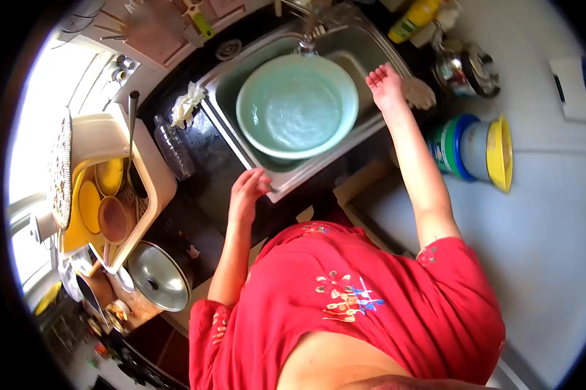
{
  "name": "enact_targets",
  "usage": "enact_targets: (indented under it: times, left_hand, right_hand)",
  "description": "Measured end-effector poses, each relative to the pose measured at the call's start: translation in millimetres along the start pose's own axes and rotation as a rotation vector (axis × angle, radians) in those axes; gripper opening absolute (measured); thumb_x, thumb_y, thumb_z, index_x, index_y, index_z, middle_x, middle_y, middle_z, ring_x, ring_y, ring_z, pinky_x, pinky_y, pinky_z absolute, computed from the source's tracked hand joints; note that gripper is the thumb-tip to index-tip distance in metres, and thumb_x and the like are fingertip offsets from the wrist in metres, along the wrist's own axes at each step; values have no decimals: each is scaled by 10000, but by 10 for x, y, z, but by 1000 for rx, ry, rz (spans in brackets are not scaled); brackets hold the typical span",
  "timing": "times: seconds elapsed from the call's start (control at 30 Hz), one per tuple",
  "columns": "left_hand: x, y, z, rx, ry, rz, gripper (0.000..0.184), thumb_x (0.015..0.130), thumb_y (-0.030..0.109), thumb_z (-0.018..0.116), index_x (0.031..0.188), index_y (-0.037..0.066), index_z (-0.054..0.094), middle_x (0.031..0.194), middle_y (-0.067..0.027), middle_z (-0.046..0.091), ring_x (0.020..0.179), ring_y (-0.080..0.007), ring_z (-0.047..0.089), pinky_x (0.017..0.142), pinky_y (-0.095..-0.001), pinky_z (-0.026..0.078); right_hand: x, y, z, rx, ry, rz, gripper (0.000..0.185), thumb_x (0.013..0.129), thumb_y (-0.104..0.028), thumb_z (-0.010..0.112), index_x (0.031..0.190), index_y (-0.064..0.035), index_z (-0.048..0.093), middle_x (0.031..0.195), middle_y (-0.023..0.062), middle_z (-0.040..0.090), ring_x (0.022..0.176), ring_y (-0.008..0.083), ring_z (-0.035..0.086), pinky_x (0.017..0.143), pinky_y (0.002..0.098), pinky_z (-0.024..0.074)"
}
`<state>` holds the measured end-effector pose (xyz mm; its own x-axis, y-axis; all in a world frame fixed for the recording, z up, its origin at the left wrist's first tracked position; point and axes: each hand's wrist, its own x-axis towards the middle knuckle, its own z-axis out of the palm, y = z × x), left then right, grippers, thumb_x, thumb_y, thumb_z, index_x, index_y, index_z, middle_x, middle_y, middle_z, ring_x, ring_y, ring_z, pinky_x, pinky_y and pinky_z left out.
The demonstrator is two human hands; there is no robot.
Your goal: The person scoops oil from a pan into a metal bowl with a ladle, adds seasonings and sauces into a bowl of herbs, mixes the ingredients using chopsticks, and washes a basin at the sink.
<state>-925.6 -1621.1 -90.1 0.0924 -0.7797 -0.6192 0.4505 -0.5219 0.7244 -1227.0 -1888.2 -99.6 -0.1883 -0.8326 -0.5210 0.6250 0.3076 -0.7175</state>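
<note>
A round pale green basin (297,107) filled with water stands in the left bowl of the steel sink (293,180), under the tap (307,44). My left hand (249,188) is beside the sink's near left corner, its fingers loosely bent and apart, holding nothing. Over the right side of the sink is my right hand (385,86), apart from the basin, with its fingers curled in and nothing visible in them. A brownish cloth (418,93) lies just beyond it on the counter.
Left of the sink are a crumpled white cloth (188,104), a clear bottle (173,148), a dish rack (162,188) with yellow dishes and a glass lid (158,276). Rightward stand a glass jar (458,70), stacked buckets (475,151) and a yellow bottle (415,19).
</note>
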Motion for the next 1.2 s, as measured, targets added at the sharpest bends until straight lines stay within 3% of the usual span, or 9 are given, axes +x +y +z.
enact_targets:
  times: [0.13, 0.23, 0.33, 0.43, 0.53, 0.63, 0.7, 0.77, 1.2]
  left_hand:
    - [-141, -75, -263, -151, 333, 59, 243, 895, 181, 510, 1055, 1, 539, 816, -81, 619, 638, -118, 553, 626, -233, 459]
    - [-222, -173, -228, -236, 439, 40, 246, 900, 181, 503, 1073, 8, 530, 822, -86, 622, 647, -126, 562, 626, -236, 468]
    - [-185, -234, -29, -345, 449, 46, 225, 891, 173, 535, 1044, 9, 540, 798, -68, 626, 644, -119, 575, 632, -229, 472]
    - [8, -272, 137, -313, 401, 12, 253, 894, 197, 530, 1055, 2, 534, 820, -67, 623, 650, -112, 570, 636, -228, 470]
    - [258, -158, 310, -266, 337, 11, 263, 893, 193, 528, 1063, -8, 530, 817, -76, 618, 646, -108, 559, 651, -231, 463]
    - [458, -79, 423, -188, 289, -14, 264, 888, 203, 537, 1052, -4, 537, 825, -61, 618, 638, -93, 554, 646, -236, 461]
    - [592, -102, 452, -100, 242, -65, 245, 888, 201, 532, 1043, 12, 541, 827, -52, 614, 641, -89, 550, 643, -235, 461]
    - [676, -125, 494, 31, 212, -142, 221, 891, 190, 514, 1040, 30, 542, 833, -47, 608, 653, -88, 546, 643, -235, 461]
    - [845, -497, 301, 502, 209, -125, 306, 816, 142, 587, 1035, -70, 556, 781, -113, 624, 577, -150, 593, 508, -284, 476]
  right_hand:
    - [1024, 227, 483, -528, -4, -42, 228, 904, -269, 474, 821, -64, 530, 726, 63, 551, 675, 202, 547, 612, 338, 445]
    - [1902, 541, 490, -1164, -304, -759, 322, 933, -289, 405, 807, -16, 522, 710, 123, 546, 619, 266, 515, 585, 427, 420]
    - [2374, 605, 859, -1172, -189, -879, 330, 932, -267, 394, 830, 18, 525, 712, 168, 549, 630, 323, 509, 601, 474, 407]
    - [2529, 565, 767, -1534, -137, -1192, 254, 894, -261, 428, 842, -54, 566, 701, 116, 572, 667, 246, 561, 637, 382, 421]
    - [1861, 184, 879, -932, -328, -218, 292, 896, -348, 440, 840, -98, 580, 738, 53, 601, 679, 176, 558, 607, 325, 404]
    - [1469, 157, 684, -850, -287, -157, 336, 891, -414, 445, 804, -119, 580, 727, -5, 598, 660, 106, 534, 580, 276, 373]
    - [1738, 421, 36, -1280, -426, -319, 319, 882, -375, 470, 827, -88, 600, 720, 1, 585, 688, 103, 523, 612, 287, 398]
    - [1444, 574, -355, -1437, -324, -215, 349, 859, -360, 500, 948, -43, 615, 932, 131, 643, 902, 277, 600, 777, 364, 452]
    - [74, 394, -581, -2092, -478, -265, 245, 811, -321, 585, 875, -86, 610, 909, 130, 628, 890, 341, 576, 769, 444, 456]
